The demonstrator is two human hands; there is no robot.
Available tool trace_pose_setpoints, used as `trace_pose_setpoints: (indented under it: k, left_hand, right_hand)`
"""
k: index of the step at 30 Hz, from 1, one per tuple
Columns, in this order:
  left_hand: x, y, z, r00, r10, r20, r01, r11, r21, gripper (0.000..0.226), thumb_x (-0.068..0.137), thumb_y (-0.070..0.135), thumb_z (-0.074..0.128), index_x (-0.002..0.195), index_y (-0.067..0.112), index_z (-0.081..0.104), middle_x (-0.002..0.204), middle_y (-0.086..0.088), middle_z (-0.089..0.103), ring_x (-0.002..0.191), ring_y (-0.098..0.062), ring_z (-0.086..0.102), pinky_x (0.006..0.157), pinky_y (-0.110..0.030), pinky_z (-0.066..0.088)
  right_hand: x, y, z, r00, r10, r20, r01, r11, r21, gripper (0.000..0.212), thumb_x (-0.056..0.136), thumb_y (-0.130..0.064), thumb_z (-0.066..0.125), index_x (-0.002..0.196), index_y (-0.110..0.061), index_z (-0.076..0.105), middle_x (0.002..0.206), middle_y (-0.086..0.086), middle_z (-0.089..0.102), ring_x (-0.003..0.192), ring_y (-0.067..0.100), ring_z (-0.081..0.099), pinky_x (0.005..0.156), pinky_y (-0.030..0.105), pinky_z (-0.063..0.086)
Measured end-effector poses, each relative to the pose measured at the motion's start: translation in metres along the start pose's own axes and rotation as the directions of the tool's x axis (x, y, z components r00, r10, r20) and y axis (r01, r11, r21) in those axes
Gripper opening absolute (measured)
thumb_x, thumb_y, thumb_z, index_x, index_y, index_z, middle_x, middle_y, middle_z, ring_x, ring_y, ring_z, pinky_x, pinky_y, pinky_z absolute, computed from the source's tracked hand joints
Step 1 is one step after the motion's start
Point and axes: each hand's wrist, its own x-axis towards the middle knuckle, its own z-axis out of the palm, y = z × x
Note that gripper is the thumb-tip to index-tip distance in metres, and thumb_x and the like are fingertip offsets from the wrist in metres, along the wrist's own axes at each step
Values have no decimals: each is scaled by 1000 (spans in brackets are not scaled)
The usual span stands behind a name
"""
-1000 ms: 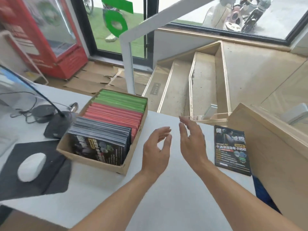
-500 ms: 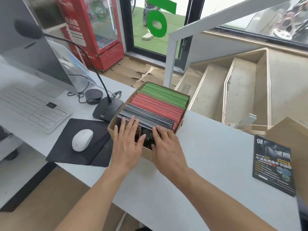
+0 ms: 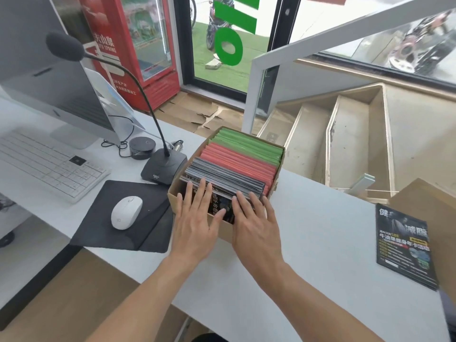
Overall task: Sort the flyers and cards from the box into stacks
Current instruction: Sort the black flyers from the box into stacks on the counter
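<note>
At the near end of the box (image 3: 223,232), both hands lie flat and open on the dark flyers (image 3: 223,180), left hand (image 3: 195,222) beside right hand (image 3: 255,224), gripping nothing yet. Behind those stand red cards (image 3: 240,160), then green cards (image 3: 249,144). One flyer (image 3: 404,245) lies well right of the box on the surface (image 3: 308,243). Glossy, thin, probably slippery, so I'd pinch a small bunch by the top edges.

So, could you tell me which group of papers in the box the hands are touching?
The dark flyers at the near end; the red and green groups lie behind.
</note>
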Motion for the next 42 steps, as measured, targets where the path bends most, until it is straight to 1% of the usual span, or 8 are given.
trace_pose_setpoints:
  k: [6,11,16,21,24,28,33,42]
  left_hand:
    - [-1,-1,-3,1000,13,19,-14,1000,22,74,102,64,22,162,23,5,170,8,-6,154,-12,-19,126,-45,-6]
    - [-4,-6,-2,1000,25,14,-25,999,-23,77,102,65,26,162,21,8,170,10,-7,155,-13,-15,126,-39,-10]
    - [-4,-7,-3,999,31,25,-29,997,-69,76,102,64,28,162,22,9,169,12,-8,155,-12,-14,127,-45,-3]
    - [1,4,-23,989,18,-149,-54,969,-242,79,99,53,46,162,22,9,170,7,-8,156,-20,-12,126,-51,6]
    - [10,18,-43,948,-119,-296,-25,897,-441,86,100,42,59,161,27,0,170,7,-11,156,-16,-11,125,-44,4]
    - [31,54,-55,974,-225,-29,104,557,-824,89,93,47,64,159,44,4,165,20,18,149,5,22,123,-37,23]
    - [46,115,-46,902,-82,423,427,30,-904,59,95,28,65,149,29,40,121,-6,72,106,-25,72,86,-44,60]
    - [25,164,11,858,202,472,382,362,-850,19,102,17,58,116,27,66,111,1,75,107,-23,68,94,-38,55]
  right_hand:
    - [2,-1,-3,999,-4,-46,6,1000,28,42,87,-13,63,129,-12,65,138,6,62,131,31,53,111,45,35]
    - [15,-8,-9,995,79,65,-94,960,265,18,92,-14,62,106,-24,56,83,-10,63,75,16,61,65,28,43]
    - [29,-5,-11,963,61,262,-123,966,227,21,103,-24,42,123,-30,47,101,-7,67,85,21,67,61,34,44]
    - [28,1,-28,974,219,64,-227,907,355,27,95,-12,59,112,-33,59,85,-13,71,65,17,66,54,32,49]
    - [30,26,-55,882,450,141,-395,543,741,18,103,-17,55,108,-31,62,89,-15,73,76,9,69,59,30,56]
    - [22,62,-88,706,600,377,-471,1,882,10,103,-16,55,107,-21,63,93,-5,77,84,13,73,63,27,56]
    - [-13,82,-93,606,612,508,-471,-237,849,8,101,-13,55,107,-12,61,94,7,77,77,15,71,63,30,55]
    - [-54,139,-100,596,734,326,-335,-142,931,30,93,12,54,112,-11,59,103,4,75,96,15,70,75,21,54]
